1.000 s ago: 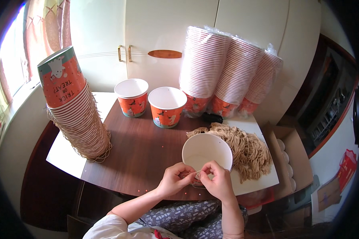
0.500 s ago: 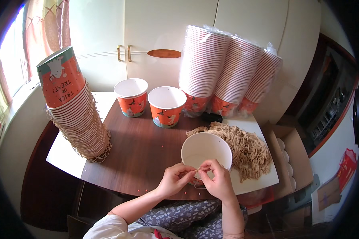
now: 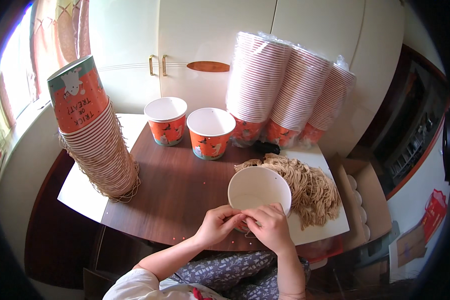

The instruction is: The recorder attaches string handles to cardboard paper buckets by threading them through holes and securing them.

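A white-lined paper bucket (image 3: 257,186) stands near the table's front edge, its mouth facing up. At its near rim my left hand (image 3: 216,227) and my right hand (image 3: 271,229) meet, fingertips pinched together. Between them is a thin tan cord (image 3: 248,234), of which only a short piece shows below the right fingers; the rest is hidden by my hands. Right behind the bucket lies a heap of tan cords (image 3: 312,192), looped and bundled. The bucket's outer wall is mostly covered by my hands.
Two orange paper buckets (image 3: 211,135) stand farther back on the brown table (image 3: 160,200). A tall, leaning stack of buckets (image 3: 97,135) with cords is at left. Plastic-wrapped bucket stacks (image 3: 285,90) rise at the back right. A cardboard box (image 3: 377,200) sits beyond the table's right side.
My right fingers have turned over and closed in against the left fingertips, covering the cord that showed between them. The bucket has stayed in place.
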A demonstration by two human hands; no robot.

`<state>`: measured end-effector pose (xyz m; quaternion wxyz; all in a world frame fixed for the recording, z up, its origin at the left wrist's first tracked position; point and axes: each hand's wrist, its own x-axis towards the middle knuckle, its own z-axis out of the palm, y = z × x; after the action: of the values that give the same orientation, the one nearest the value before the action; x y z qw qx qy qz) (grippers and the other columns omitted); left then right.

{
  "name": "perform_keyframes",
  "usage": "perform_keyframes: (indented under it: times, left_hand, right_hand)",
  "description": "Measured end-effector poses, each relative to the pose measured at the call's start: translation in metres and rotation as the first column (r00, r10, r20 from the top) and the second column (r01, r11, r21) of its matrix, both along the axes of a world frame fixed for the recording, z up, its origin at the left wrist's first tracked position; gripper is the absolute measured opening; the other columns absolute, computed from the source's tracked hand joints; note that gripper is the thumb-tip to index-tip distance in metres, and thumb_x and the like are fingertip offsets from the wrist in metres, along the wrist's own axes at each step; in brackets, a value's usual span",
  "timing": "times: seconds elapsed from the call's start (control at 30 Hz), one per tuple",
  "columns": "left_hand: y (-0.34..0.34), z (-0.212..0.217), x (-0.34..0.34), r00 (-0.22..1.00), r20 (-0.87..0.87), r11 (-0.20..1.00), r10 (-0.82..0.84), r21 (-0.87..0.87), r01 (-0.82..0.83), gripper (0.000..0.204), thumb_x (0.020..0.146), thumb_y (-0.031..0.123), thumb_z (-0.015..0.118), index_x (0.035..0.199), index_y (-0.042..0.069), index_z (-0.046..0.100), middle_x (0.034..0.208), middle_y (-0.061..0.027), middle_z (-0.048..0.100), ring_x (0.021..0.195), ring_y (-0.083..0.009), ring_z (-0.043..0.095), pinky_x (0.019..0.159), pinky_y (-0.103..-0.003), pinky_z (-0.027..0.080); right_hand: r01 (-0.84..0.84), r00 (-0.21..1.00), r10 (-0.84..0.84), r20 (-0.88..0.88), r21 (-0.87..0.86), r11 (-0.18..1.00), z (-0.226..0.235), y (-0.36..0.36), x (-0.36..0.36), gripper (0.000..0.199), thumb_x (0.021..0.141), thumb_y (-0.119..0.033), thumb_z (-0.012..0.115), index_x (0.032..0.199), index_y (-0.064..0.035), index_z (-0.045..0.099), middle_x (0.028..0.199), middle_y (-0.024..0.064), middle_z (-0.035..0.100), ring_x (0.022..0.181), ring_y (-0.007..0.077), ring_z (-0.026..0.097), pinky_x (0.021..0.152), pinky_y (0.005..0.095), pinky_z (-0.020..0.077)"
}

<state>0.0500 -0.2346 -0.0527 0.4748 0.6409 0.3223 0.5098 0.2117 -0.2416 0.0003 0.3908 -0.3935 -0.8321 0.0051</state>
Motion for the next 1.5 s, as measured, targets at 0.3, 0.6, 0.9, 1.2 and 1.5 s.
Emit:
perform_keyframes:
  times: [0.3, 0.6, 0.9, 1.2, 1.5]
  left_hand:
    - [0.001, 0.005, -0.002, 0.997, 0.014, 0.996, -0.081, -0.041, 0.081, 0.015, 0.087, 0.007, 0.055, 0.093, -0.005, 0.061, 0.084, -0.0081, 0.060, 0.076, -0.0100, 0.059, 0.066, -0.023, 0.048]
    - [0.002, -0.007, 0.004, 0.994, 0.095, 0.990, -0.051, -0.128, 0.063, 0.013, 0.086, 0.007, 0.055, 0.091, -0.005, 0.060, 0.079, -0.0045, 0.061, 0.074, -0.0072, 0.059, 0.064, -0.021, 0.049]
    - [-0.001, -0.004, 0.005, 0.998, 0.059, 0.990, 0.016, -0.143, -0.008, 0.017, 0.087, 0.010, 0.056, 0.096, -0.004, 0.061, 0.083, -0.0042, 0.064, 0.076, -0.0065, 0.058, 0.066, -0.021, 0.048]
    - [-0.006, -0.003, 0.010, 0.987, 0.155, 0.988, 0.051, -0.155, -0.027, 0.017, 0.088, 0.009, 0.055, 0.098, -0.003, 0.063, 0.090, -0.0056, 0.065, 0.081, -0.0081, 0.057, 0.072, -0.022, 0.047]
    - [-0.012, 0.001, 0.007, 0.932, 0.362, 0.958, -0.018, -0.261, 0.120, 0.020, 0.089, 0.009, 0.053, 0.101, -0.004, 0.061, 0.094, -0.0084, 0.064, 0.085, -0.0112, 0.059, 0.076, -0.024, 0.048]
  right_hand:
    - [0.002, 0.999, -0.004, 0.034, 0.060, 0.998, -0.003, 0.002, 0.002, 0.014, 0.063, -0.005, 0.068, 0.070, -0.0103, 0.057, 0.067, 0.0012, 0.058, 0.061, 0.0209, 0.056, 0.066, 0.0326, 0.0418]
    - [0.005, 1.000, -0.006, 0.015, 0.069, 0.998, -0.002, 0.002, 0.004, 0.016, 0.062, -0.002, 0.066, 0.071, -0.0091, 0.055, 0.067, 0.0023, 0.056, 0.064, 0.0231, 0.056, 0.066, 0.0340, 0.0433]
    - [0.008, 0.997, -0.014, -0.071, -0.083, 0.997, 0.000, 0.000, 0.003, 0.017, 0.067, -0.004, 0.067, 0.079, -0.0088, 0.056, 0.067, 0.0030, 0.060, 0.064, 0.0219, 0.059, 0.067, 0.0333, 0.0446]
    - [0.053, 0.998, -0.062, -0.028, -0.242, 0.969, -0.002, 0.000, 0.005, 0.013, 0.071, -0.019, 0.069, 0.072, -0.0065, 0.064, 0.062, 0.0041, 0.061, 0.061, 0.0211, 0.059, 0.060, 0.0339, 0.0425]
    - [-0.018, 0.983, -0.039, -0.180, -0.307, 0.951, 0.001, -0.003, -0.002, 0.011, 0.071, -0.020, 0.068, 0.071, -0.0084, 0.066, 0.064, 0.0020, 0.062, 0.062, 0.0188, 0.058, 0.064, 0.0333, 0.0390]
